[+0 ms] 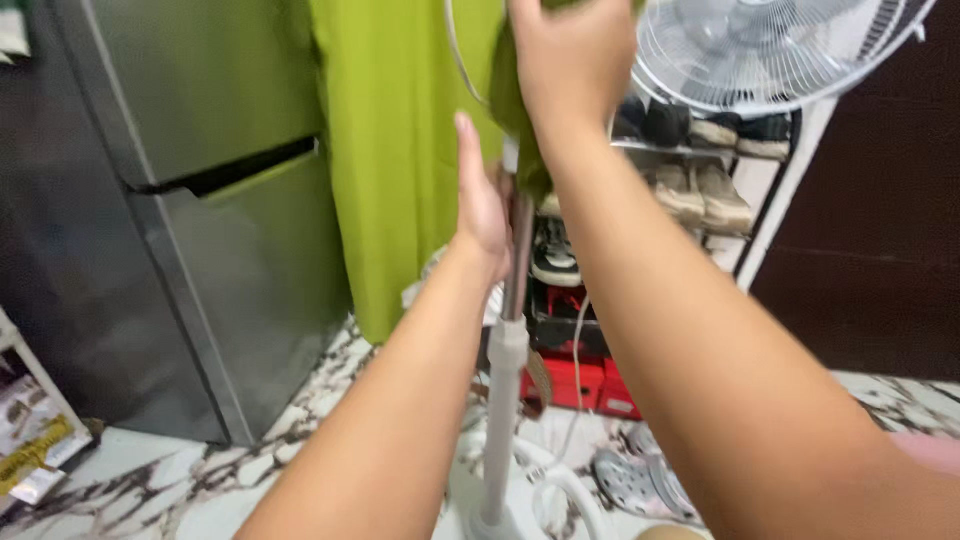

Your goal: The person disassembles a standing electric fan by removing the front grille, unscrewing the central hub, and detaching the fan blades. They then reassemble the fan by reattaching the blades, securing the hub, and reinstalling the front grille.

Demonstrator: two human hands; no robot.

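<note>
A standing fan rises in front of me, with a white pole (503, 400), a metal upper tube (520, 250) and a white wire grille (770, 50) at the top right. My left hand (480, 200) is wrapped around the upper tube just below the green motor housing (510, 100). My right hand (570, 55) grips the top of that green housing behind the grille. The fan's round base (520, 500) stands on the marbled floor.
A grey two-door fridge (200, 200) stands at the left. A green curtain (390, 150) hangs behind the fan. A shoe rack (690, 180) with several shoes and red boxes (580, 385) is at the back. Sandals (630, 485) lie on the floor.
</note>
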